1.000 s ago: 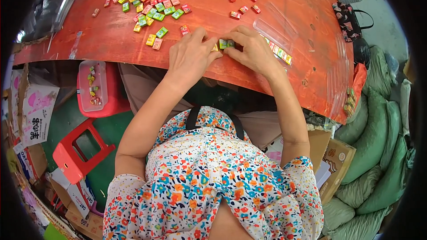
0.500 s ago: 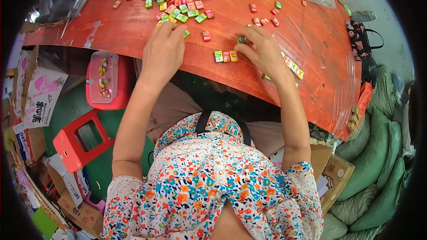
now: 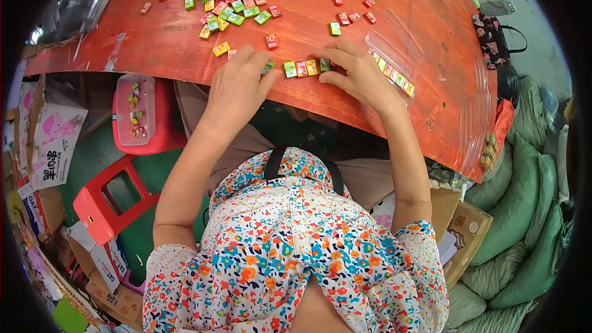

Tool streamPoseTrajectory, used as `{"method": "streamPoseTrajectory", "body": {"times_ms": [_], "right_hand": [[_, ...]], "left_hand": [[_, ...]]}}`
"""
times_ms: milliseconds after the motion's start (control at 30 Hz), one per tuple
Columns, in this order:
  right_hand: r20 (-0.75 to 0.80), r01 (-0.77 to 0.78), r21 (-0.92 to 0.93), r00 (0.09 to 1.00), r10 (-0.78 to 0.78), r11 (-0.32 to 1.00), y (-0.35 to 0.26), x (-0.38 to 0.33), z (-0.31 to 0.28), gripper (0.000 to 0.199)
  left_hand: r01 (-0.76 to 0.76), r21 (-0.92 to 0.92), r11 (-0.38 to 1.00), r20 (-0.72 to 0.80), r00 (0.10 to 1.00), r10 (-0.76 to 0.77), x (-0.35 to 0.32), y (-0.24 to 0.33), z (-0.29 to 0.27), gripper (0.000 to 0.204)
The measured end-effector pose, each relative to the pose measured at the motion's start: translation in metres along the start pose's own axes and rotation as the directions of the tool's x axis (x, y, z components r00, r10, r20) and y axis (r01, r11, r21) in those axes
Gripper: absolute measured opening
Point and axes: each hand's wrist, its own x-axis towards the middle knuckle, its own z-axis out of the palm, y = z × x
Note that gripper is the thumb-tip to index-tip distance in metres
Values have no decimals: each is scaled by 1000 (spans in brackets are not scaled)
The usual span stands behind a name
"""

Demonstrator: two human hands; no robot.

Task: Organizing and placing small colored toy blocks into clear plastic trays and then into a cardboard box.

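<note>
My left hand point(image 3: 239, 83) is closed, pinching a small green box point(image 3: 267, 67) between thumb and fingers. In front of me a short row of small boxes stands side by side: a green one point(image 3: 290, 69), a red one point(image 3: 301, 68) and a yellow one point(image 3: 312, 67). At the row's right end my right hand point(image 3: 359, 79) grips a dark green box point(image 3: 324, 65), its front turned out of sight. A loose red box point(image 3: 272, 41) lies beyond the row, and a yellow box point(image 3: 221, 49) beside my left fingers. Past my right hand lies a green-and-white box point(image 3: 335, 28).
Many small coloured boxes point(image 3: 237, 6) are scattered over the red table point(image 3: 166, 43). To the right, a clear plastic tray point(image 3: 385, 40) lies by a filled row of boxes point(image 3: 393, 73). A clear tub point(image 3: 137, 126) sits on a red stool point(image 3: 169, 129) at the left.
My left hand has come back from the pile toward the row, now with a green box. My right hand has lowered its box to the row's right end. The view has shifted slightly.
</note>
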Motion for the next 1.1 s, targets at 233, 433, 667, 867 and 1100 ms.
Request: {"method": "streamPoseTrajectory", "body": {"times_ms": [233, 433, 667, 867, 1100], "right_hand": [[-32, 67, -109, 997, -71, 992, -2, 4, 9, 38], [-81, 62, 12, 995, -61, 998, -2, 14, -2, 33], [-191, 91, -230, 972, -137, 969, 20, 92, -7, 27], [-145, 206, -268, 957, -251, 941, -6, 125, 20, 24], [-21, 355, -386, 919, -393, 851, -7, 132, 30, 25]], "left_hand": [[-1, -13, 1000, 36, 999, 2, -1, 2, 17, 34], [-2, 31, 1000, 17, 1000, 2, 1, 1, 6, 34], [-7, 150, 989, -177, 984, 34, 47, -31, -14, 17], [-45, 263, 964, -154, 984, 88, 60, -44, -18, 15], [-25, 200, 979, -151, 987, 56, 40, -32, -21, 12]]}}
